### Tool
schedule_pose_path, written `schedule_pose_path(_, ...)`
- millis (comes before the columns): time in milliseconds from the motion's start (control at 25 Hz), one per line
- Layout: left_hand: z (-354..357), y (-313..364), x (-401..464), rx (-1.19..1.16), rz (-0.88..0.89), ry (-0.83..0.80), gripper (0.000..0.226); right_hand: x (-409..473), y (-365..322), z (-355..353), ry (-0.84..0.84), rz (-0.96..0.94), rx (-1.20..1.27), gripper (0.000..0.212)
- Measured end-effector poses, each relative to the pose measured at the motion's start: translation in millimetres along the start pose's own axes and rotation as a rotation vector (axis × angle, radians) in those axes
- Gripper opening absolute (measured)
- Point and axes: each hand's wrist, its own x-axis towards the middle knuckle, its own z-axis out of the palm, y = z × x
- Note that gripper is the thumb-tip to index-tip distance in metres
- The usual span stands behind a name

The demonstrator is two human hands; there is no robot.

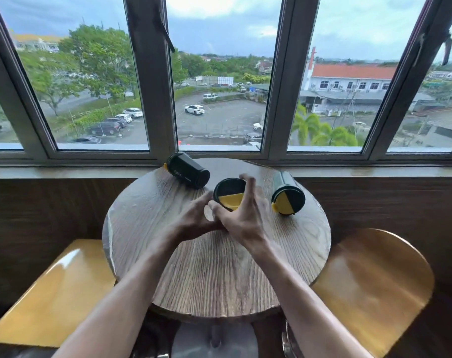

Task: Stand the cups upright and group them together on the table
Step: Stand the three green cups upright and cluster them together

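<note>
While both hands meet at the middle of the frame over the round table [214, 267], the centre cup [229, 193] sits between their fingertips. This cup shows its black-and-yellow lid toward the camera, tilted rather than standing straight. The right hand [241, 215] curls around its right side, fingers spread wide and reaching over the rim, thumb near the lower edge of the lid; the fingers are blurred, so whether they actually grip it I cannot tell. The left hand [193, 219] lies just left of and below the cup, fingers loosely extended toward the right thumb, holding nothing that can be made out.

Up and to the left, the left cup [188, 173] lies on its side (white lettering on its dark wall), well clear of both hands. To the right, the right cup [288, 196] also lies on its side, lid facing the camera, just beyond the right hand's fingers and not touching them.
</note>
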Motion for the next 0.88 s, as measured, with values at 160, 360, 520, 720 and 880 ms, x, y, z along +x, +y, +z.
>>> schedule_pose_path(160,-5,-12,12,-0.12,-0.105,-0.041,0.067,38,-6,21,-0.001,0.053,-0.159,0.084)
schedule_pose_path(360,-11,-10,18,-0.339,-0.17,-0.13,0.067,56,-10,30,0.006,0.131,-0.197,0.093)
schedule_pose_path(520,-15,-12,21,-0.423,-0.186,-0.201,0.07,56,-10,32,0.022,0.14,-0.175,0.1)
schedule_pose_path(720,-17,-14,18,-0.511,-0.212,-0.234,0.072,49,-15,19,-0.008,0.139,-0.284,0.101)
schedule_pose_path(880,-35,-28,12,-0.258,-0.24,-0.222,0.061,31,-37,16,0.194,-0.163,-0.316,0.075)
